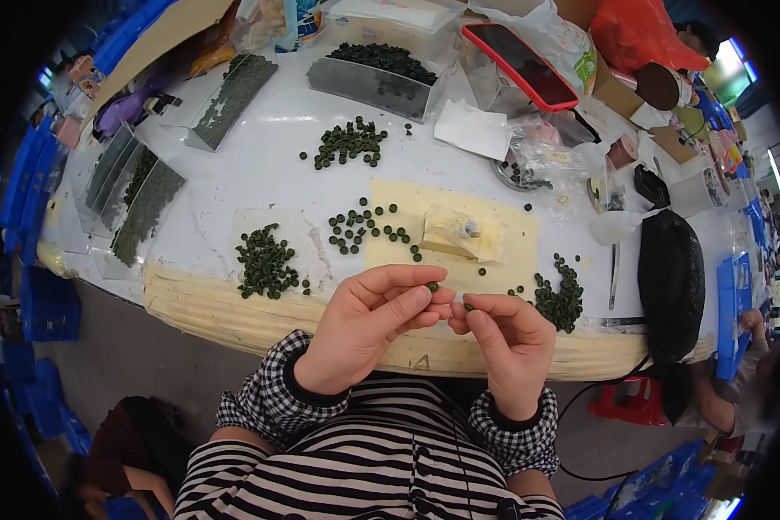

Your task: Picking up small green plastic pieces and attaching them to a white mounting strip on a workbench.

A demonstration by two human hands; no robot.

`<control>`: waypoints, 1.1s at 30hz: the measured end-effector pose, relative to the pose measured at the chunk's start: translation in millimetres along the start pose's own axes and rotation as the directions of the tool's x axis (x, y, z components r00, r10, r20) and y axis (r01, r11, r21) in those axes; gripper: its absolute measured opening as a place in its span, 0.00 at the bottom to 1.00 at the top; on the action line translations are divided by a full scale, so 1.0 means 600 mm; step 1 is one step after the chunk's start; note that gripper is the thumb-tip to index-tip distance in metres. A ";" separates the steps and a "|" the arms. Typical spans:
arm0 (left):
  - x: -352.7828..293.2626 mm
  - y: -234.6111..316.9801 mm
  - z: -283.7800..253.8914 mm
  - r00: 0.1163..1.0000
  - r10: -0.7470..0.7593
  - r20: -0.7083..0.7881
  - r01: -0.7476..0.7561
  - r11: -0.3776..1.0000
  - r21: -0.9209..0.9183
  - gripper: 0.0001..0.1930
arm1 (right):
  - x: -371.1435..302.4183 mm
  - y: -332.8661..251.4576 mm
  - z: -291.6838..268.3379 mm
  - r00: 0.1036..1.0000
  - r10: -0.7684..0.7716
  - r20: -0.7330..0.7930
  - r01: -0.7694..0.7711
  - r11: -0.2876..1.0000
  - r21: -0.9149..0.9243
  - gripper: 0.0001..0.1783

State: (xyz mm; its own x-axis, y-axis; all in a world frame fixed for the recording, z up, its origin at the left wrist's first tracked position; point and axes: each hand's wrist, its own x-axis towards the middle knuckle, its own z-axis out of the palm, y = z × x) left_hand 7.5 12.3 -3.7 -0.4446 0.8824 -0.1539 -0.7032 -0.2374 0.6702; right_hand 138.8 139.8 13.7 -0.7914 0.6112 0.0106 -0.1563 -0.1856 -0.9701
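Far to the left on the white counter (234, 165) stand clear trays (143, 204) filled with dark green discs; nearer the padded front edge lies a loose heap of green discs (266, 263), and just right of it a scattered group (360, 227) spreads onto a pale yellow mat (399, 251); further back sits another small cluster (348, 143) before a clear box (377, 74) of the same discs. In front of the counter's edge the left hand (368, 325) is curled, its thumb and forefinger pinched on one small green disc (432, 286); touching it fingertip to fingertip, the right hand (507, 338) is likewise closed in a pinch on a second green disc (469, 307); both sleeves are black-and-white check. On the mat behind the hands rests a small cream block (459, 234) with a white knob; to the right of the right hand lies another pile of discs (562, 299); beyond it a long black pouch (672, 282) lies across the counter; at the back a phone in a red case (520, 65) leans on bags.
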 end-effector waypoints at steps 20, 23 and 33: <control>0.001 -0.015 -0.002 0.988 0.153 0.018 -0.153 0.958 0.243 0.13 | 0.012 0.024 -0.001 0.997 0.045 0.055 -0.053 0.988 0.148 0.07; 0.000 -0.010 0.004 0.993 0.116 -0.008 -0.112 0.976 0.189 0.11 | 0.011 0.029 -0.001 0.999 -0.045 0.030 0.044 0.999 0.023 0.06; -0.002 -0.019 0.004 0.983 0.184 -0.016 -0.175 0.955 0.239 0.11 | 0.002 0.029 0.004 0.982 -0.183 -0.040 0.178 0.979 -0.097 0.08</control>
State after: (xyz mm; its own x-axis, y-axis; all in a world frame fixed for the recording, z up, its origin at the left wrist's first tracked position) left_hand 17.4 15.0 -9.7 -0.5755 0.8169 -0.0393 -0.4612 -0.2845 0.8404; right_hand 133.8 135.4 -2.5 -0.7254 0.6649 0.1780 -0.2366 0.0019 -0.9716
